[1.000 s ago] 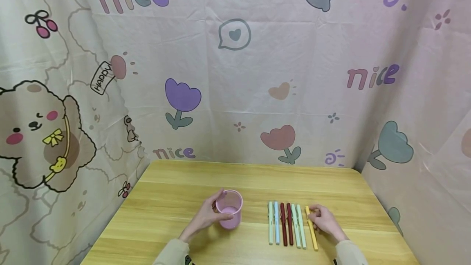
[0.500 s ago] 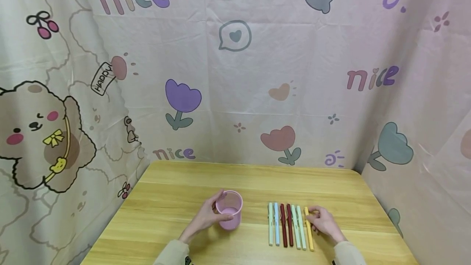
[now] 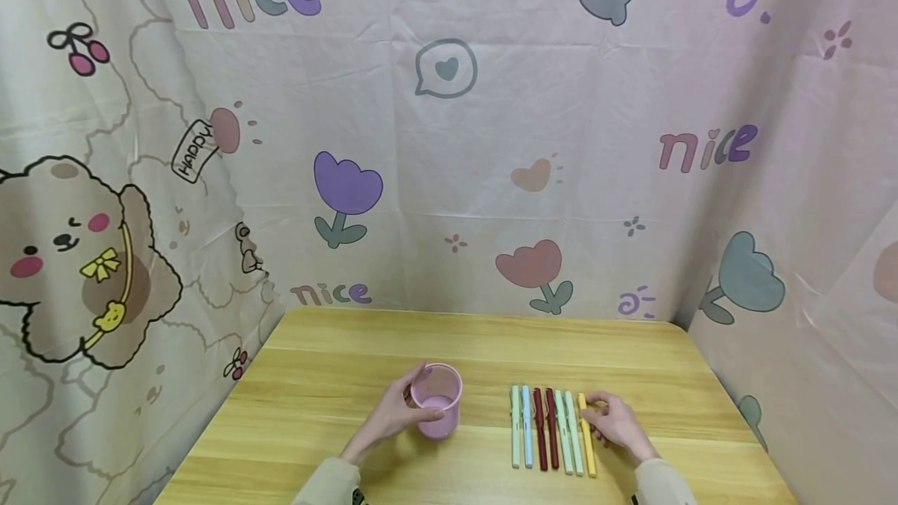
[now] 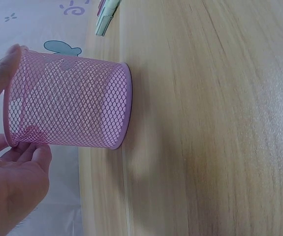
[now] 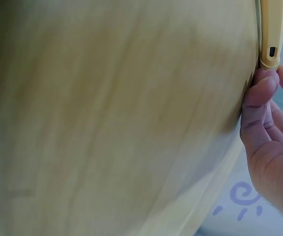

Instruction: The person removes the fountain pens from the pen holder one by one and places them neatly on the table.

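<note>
A pink mesh pen holder (image 3: 440, 419) stands upright on the table. My left hand (image 3: 391, 413) grips it near the rim, thumb on one side and fingers on the other; the left wrist view shows the mesh wall (image 4: 67, 101) between them. At the right end of a row of pens lies a yellow pen (image 3: 588, 446). My right hand (image 3: 615, 421) holds its upper part with curled fingers. In the right wrist view the fingertips (image 5: 262, 88) sit right at the yellow pen (image 5: 273, 29), of which only part shows.
Left of the yellow pen lie two light green pens (image 3: 570, 443), two dark red pens (image 3: 549, 439), a light blue pen (image 3: 528, 431) and another light green pen (image 3: 515, 435), side by side. The wooden table (image 3: 337, 341) meets a printed curtain (image 3: 449, 162) at the back.
My right hand has slid the yellow pen a little to the left, closer to the row, and it lies straighter. My left hand and the pen holder have stayed in place.
</note>
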`<state>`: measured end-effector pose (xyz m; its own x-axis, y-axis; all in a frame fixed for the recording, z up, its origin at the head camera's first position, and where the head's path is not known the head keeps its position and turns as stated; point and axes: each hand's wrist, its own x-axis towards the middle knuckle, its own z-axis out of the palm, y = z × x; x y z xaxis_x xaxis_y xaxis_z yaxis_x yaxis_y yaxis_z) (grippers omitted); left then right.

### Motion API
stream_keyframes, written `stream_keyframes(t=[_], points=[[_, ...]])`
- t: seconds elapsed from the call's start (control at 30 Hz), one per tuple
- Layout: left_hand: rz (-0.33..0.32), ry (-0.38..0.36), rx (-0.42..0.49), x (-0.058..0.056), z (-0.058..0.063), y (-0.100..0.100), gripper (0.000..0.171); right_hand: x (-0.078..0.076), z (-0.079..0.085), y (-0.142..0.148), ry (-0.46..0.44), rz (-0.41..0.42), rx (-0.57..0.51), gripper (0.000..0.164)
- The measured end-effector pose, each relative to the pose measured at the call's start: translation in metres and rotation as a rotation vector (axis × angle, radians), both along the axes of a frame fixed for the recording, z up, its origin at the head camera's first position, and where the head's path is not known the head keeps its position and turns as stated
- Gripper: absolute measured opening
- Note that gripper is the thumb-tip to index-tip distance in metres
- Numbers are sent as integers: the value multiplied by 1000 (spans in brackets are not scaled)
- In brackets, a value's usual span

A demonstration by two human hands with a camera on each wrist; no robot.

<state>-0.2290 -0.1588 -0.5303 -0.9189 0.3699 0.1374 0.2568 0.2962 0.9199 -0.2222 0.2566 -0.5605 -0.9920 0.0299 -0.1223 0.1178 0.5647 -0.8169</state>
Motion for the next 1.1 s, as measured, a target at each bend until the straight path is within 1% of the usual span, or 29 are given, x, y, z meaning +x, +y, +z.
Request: stream_keyframes(t=[0.27,0.53,0.83,1.1], points=[[8,-3,-3,0,0,0,105,0,1,-2,-3,-14,11,41],[-5,-13,11,0,0,0,104,-1,-2,-2,-8,-19,9,42],[4,-8,-5,1,1,0,104,0,-3,-2,-9,-17,-17,42],[9,1,-12,1,1,0,104,-1,-3,-2,-5,-20,-9,40]])
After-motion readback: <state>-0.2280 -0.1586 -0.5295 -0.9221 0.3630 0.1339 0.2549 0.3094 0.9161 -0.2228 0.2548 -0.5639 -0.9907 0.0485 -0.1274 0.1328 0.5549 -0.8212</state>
